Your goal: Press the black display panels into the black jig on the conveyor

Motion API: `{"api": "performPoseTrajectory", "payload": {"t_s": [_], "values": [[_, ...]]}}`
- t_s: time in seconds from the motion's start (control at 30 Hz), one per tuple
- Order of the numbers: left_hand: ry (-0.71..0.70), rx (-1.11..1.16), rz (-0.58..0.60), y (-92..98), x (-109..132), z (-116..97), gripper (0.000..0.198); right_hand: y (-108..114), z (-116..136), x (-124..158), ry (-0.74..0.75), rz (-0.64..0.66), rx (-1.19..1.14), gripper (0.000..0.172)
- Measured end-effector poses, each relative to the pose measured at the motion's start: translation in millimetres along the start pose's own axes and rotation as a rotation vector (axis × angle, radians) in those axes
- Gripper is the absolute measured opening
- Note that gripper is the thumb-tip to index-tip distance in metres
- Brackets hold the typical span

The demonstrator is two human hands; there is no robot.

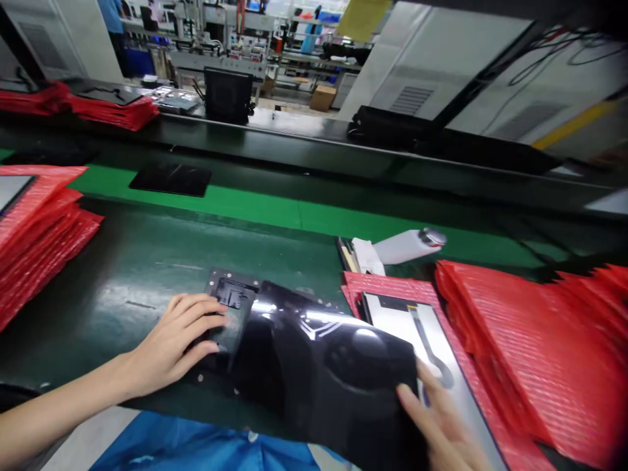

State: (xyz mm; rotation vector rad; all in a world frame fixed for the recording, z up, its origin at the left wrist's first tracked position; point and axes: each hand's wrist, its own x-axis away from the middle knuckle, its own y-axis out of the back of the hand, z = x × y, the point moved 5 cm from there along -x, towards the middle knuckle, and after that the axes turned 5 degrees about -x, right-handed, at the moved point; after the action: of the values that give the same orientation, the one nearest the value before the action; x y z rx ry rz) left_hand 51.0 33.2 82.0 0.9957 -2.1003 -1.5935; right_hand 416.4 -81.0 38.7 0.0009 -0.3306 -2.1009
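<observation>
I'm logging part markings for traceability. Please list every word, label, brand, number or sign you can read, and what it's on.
No text can be read anywhere.
Black glossy panel in the right hand: reflections, no legible lettering.
Silver-backed panel: none legible.
White bottle: none legible.
Background machines and yellow sheet: too small or blurred to tell.

At eleven o'clock there stands a workbench point(189, 60) with equipment point(245, 49); at twelve, a pale floor point(289, 106) carries a cardboard box point(322, 98); at one, a white panel point(426, 59) has a vent point(411, 100).
</observation>
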Motion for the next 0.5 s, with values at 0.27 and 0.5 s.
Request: {"api": "performPoseTrajectory", "payload": {"t_s": [0.27, 0.5], "values": [[-0.032, -0.045, -0.053, -32.0, 3, 37, 0.065, -87, 21, -9, -0.377, 0.033, -0.285, 0.087], [-0.021, -0.019, -0.067, -35.0, 3, 43, 0.066, -89, 18, -20, -0.359, 0.025, -0.252, 0.086]]}}
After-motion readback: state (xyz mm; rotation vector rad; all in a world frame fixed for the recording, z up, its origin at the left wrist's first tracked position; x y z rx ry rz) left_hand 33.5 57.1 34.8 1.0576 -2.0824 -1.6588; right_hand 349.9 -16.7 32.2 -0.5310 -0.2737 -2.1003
